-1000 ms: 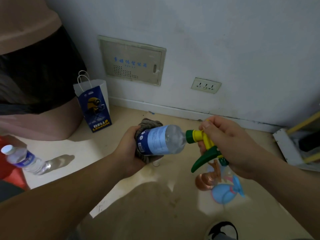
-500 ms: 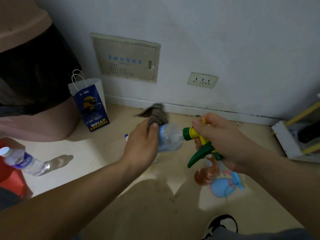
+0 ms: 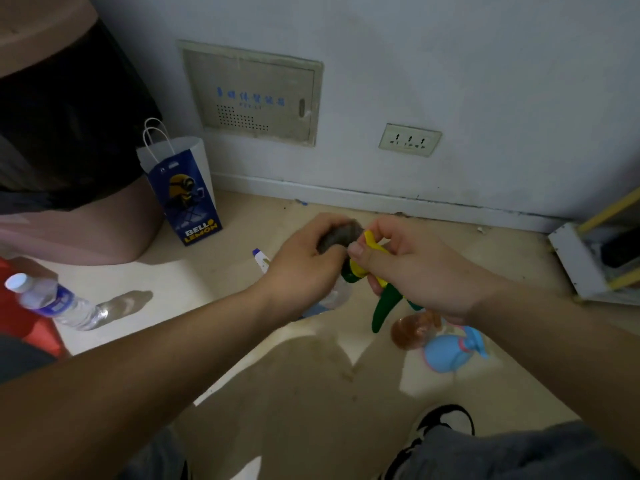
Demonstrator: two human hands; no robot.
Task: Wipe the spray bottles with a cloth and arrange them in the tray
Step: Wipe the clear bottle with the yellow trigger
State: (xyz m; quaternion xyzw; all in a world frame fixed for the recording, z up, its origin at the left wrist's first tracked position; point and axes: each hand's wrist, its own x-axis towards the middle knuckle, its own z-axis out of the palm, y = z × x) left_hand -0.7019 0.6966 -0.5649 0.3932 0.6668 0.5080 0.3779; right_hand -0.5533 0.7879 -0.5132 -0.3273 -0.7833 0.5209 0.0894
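My right hand point(image 3: 415, 271) grips the yellow and green trigger head point(image 3: 372, 271) of a clear spray bottle whose body point(image 3: 337, 294) points down and left, mostly hidden under my left hand. My left hand point(image 3: 304, 268) holds a grey cloth point(image 3: 337, 235) bunched against the top of the trigger head. On the floor below my right hand lie a brownish round spray bottle point(image 3: 410, 329) and a light blue one point(image 3: 450, 351). A white spray nozzle with a blue tip point(image 3: 260, 259) shows behind my left wrist. No tray is identifiable in view.
A blue paper bag point(image 3: 187, 199) stands by the wall. A water bottle point(image 3: 52, 301) lies at the left beside something red point(image 3: 20, 306). A white and yellow rack point(image 3: 588, 261) sits at the right. My shoe point(image 3: 443, 424) is at the bottom.
My left hand has slid the cloth from the bottle's body up to the trigger head. The bottle has tipped so that its body points downward.
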